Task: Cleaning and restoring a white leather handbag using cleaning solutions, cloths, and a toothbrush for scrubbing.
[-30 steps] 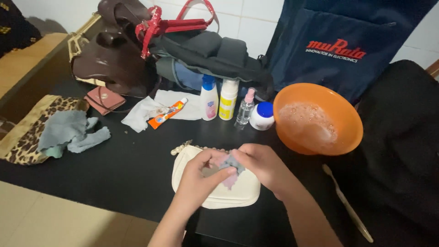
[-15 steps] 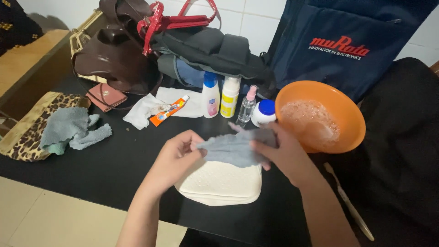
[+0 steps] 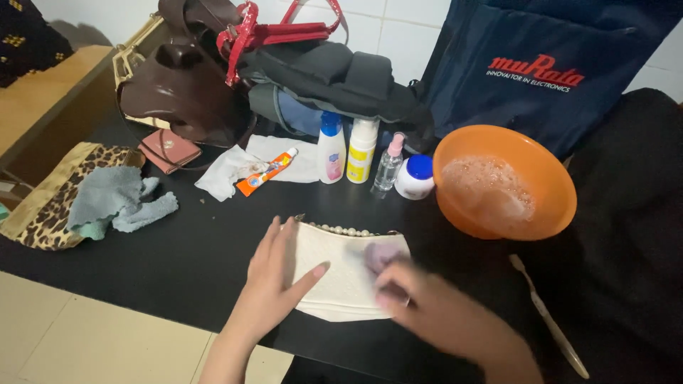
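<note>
Lying at the far left of the black tabletop (image 3: 178, 263), a leopard-print fabric pouch (image 3: 43, 206) carries a crumpled grey-blue cloth (image 3: 117, 203) of soft, nubby weave. Behind them sit a glossy dark-brown handbag (image 3: 181, 89) and a small flat reddish wallet (image 3: 169, 149), then a wrinkled white tissue (image 3: 228, 171) with an orange tube (image 3: 267, 173) lying aslant across it. Near the middle, the left hand (image 3: 274, 284) rests palm down, fingers straight and released, pressing flat on the left part of a cream quilted purse (image 3: 338, 281) that lies on the tabletop at the near edge, a row of pearl-like beads along its top rim. Behind the purse stand a white bottle with a blue cap (image 3: 331, 148), a white and yellow pump bottle (image 3: 361, 149), a small clear spray bottle (image 3: 388, 165) and a squat white jar with a blue lid (image 3: 415, 176). The right hand (image 3: 434, 309), blurred, curls its fingers down onto a small grey-lilac cloth (image 3: 380, 256) held against the purse's right part. Farther right, a round orange plastic bowl (image 3: 509, 142) holds foamy water, a pale toothbrush (image 3: 548, 316) lies on dark fabric, and a navy bag (image 3: 541, 78) leans behind.
</note>
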